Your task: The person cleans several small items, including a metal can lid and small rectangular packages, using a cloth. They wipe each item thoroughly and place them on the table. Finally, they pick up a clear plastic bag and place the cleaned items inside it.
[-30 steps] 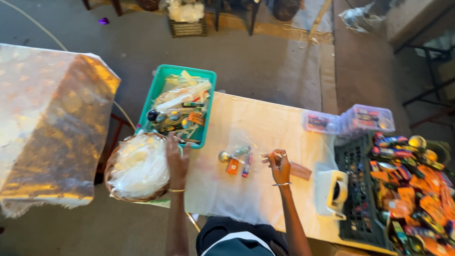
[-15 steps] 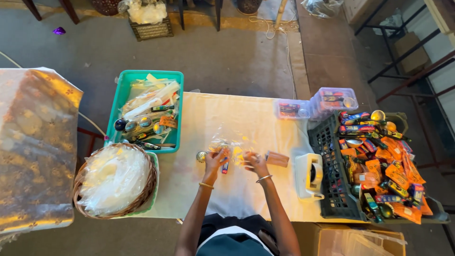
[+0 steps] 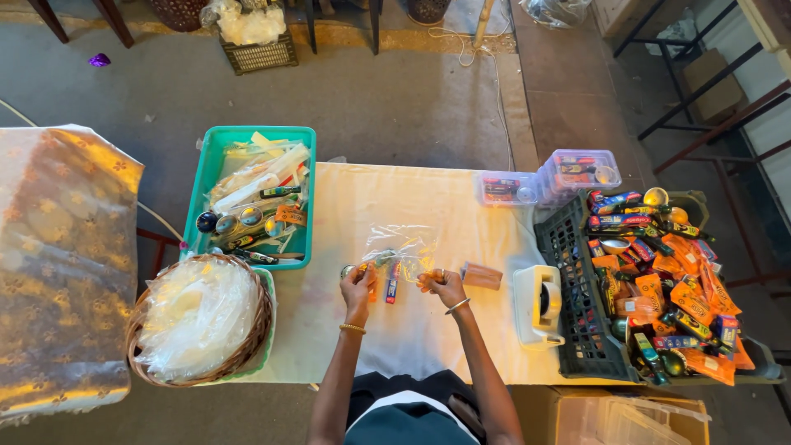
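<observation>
A clear plastic bag point(image 3: 404, 245) lies on the white-covered table point(image 3: 362, 206) with small wrapped sweets and a round foil piece inside or at its mouth. My left hand point(image 3: 358, 288) grips the bag's near left edge beside the round foil piece. My right hand point(image 3: 441, 284) holds the bag's near right edge together with a small orange sweet. Between the hands lies a narrow red and blue stick pack point(image 3: 392, 283). A small brown box point(image 3: 481, 275) sits just right of my right hand.
A teal tray point(image 3: 202, 206) of mixed packets stands at the table's left, a wicker basket point(image 3: 255, 338) of clear bags in front of it. A white tape dispenser point(image 3: 537, 303), a black crate point(image 3: 568, 272) of sweets and two clear boxes point(image 3: 544, 180) are at the right.
My left hand left the wicker basket and came to the table's middle. Both hands now meet at a clear bag lying there. The view shifted left.
</observation>
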